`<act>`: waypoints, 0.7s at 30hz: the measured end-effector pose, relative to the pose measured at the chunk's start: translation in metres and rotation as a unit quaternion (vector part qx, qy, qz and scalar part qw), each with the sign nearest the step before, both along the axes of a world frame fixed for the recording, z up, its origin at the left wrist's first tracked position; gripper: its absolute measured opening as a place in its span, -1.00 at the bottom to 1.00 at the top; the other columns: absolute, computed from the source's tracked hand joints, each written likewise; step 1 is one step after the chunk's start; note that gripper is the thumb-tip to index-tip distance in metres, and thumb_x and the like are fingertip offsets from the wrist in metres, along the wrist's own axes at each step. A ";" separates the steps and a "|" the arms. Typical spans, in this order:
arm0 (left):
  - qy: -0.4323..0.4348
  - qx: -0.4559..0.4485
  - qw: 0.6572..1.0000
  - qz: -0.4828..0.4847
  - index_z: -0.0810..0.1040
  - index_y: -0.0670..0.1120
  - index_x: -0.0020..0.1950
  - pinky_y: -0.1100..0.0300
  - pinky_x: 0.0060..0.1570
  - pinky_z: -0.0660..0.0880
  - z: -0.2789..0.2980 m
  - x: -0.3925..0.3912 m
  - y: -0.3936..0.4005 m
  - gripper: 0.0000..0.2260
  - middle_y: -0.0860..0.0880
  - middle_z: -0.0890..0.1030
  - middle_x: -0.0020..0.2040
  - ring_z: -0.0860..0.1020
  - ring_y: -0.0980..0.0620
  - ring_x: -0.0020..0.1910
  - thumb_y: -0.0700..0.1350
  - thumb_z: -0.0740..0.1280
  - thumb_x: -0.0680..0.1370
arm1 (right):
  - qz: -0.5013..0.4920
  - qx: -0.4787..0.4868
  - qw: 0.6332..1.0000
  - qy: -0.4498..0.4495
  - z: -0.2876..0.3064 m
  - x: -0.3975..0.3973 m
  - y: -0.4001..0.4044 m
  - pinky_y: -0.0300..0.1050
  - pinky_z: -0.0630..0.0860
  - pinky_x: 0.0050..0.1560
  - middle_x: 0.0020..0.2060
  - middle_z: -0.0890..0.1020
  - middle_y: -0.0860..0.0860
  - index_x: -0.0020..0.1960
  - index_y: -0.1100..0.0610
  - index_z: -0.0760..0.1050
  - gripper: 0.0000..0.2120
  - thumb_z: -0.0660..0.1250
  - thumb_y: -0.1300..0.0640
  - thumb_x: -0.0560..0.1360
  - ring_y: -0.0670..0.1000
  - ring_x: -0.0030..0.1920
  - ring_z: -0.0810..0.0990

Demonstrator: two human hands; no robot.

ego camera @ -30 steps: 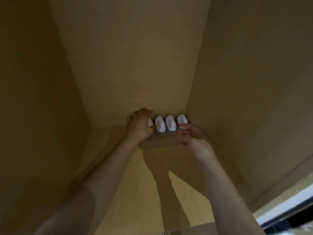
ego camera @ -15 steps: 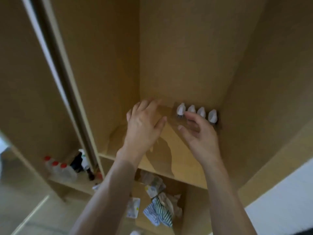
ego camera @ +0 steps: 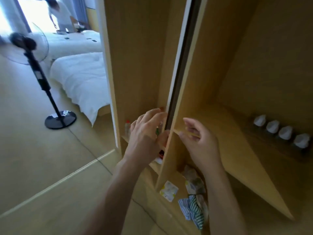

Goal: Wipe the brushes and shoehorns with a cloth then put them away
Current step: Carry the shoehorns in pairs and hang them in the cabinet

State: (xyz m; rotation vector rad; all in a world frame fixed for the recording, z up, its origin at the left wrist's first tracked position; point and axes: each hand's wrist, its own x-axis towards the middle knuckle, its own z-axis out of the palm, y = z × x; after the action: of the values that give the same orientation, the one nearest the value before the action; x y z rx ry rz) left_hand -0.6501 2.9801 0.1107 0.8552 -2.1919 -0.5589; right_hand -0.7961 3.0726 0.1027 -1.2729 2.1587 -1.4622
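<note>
Several white-handled brushes (ego camera: 279,132) stand in a row at the back right of the wooden cabinet shelf (ego camera: 225,133). My left hand (ego camera: 145,138) is at the front edge of the upright divider (ego camera: 171,126), its straight fingers touching the dark strip there, and it holds nothing. My right hand (ego camera: 199,141) hovers over the shelf's front left corner with loosely curled, empty fingers, well to the left of the brushes. No shoehorn or wiping cloth is in either hand.
Below the shelf lie a striped cloth (ego camera: 194,209) and small packets (ego camera: 169,190). Bottles (ego camera: 127,128) stand in the left compartment. A standing fan (ego camera: 42,78), white beds (ego camera: 81,78) and a person (ego camera: 59,14) are in the room to the left.
Both hands have drawn back from the brushes to the shelf's front left, and the brushes stay in their row. My view has swung left, bringing the room into sight.
</note>
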 end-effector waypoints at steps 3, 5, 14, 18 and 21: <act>0.000 -0.004 0.999 0.054 0.46 0.08 0.38 -0.13 0.34 0.36 -0.004 0.059 -0.029 -0.59 0.09 0.43 0.40 0.40 0.01 0.38 -0.03 0.39 0.54 | 0.044 0.002 0.999 0.013 -0.001 0.050 -0.043 -0.18 0.50 0.16 0.20 0.53 -0.32 0.31 -0.25 0.46 -0.64 0.37 -0.06 0.54 -0.27 0.20 0.49; -0.008 -0.008 0.996 0.087 0.46 0.09 0.38 -0.12 0.34 0.36 -0.004 0.105 -0.051 -0.60 0.09 0.43 0.40 0.40 0.02 0.38 0.00 0.40 0.54 | 0.078 0.005 0.997 0.021 -0.004 0.092 -0.078 -0.20 0.51 0.16 0.23 0.53 -0.29 0.32 -0.24 0.46 -0.65 0.36 -0.08 0.55 -0.26 0.20 0.49; -0.034 0.017 0.963 0.267 0.45 0.07 0.39 -0.07 0.33 0.35 -0.005 0.333 -0.144 -0.59 0.09 0.43 0.41 0.42 0.02 0.37 0.02 0.38 0.54 | 0.232 -0.002 0.973 0.015 -0.014 0.299 -0.226 -0.36 0.47 0.02 0.21 0.59 -0.14 0.33 -0.07 0.52 -0.65 0.39 0.03 0.55 -0.19 0.15 0.55; -0.041 0.026 0.941 0.335 0.45 0.07 0.39 -0.05 0.32 0.36 -0.007 0.416 -0.173 -0.59 0.10 0.44 0.40 0.44 0.01 0.33 0.01 0.38 0.54 | 0.290 0.013 0.957 0.019 -0.022 0.380 -0.280 -0.38 0.45 -0.02 0.20 0.59 -0.13 0.34 -0.09 0.50 -0.63 0.41 0.01 0.54 -0.17 0.15 0.56; -0.036 0.040 0.924 0.378 0.44 0.08 0.39 -0.10 0.32 0.37 -0.012 0.464 -0.197 -0.59 0.10 0.44 0.40 0.44 0.01 0.32 0.00 0.37 0.55 | 0.328 0.017 0.944 0.026 -0.026 0.427 -0.318 -0.31 0.51 0.04 0.19 0.60 -0.15 0.33 -0.09 0.50 -0.63 0.42 0.01 0.53 -0.22 0.09 0.55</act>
State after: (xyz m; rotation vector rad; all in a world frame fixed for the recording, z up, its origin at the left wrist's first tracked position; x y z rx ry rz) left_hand -0.1864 2.7830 0.0987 1.6666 -1.7044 -0.2274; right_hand -0.3690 2.7549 0.0763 -1.7944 1.5288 -1.1054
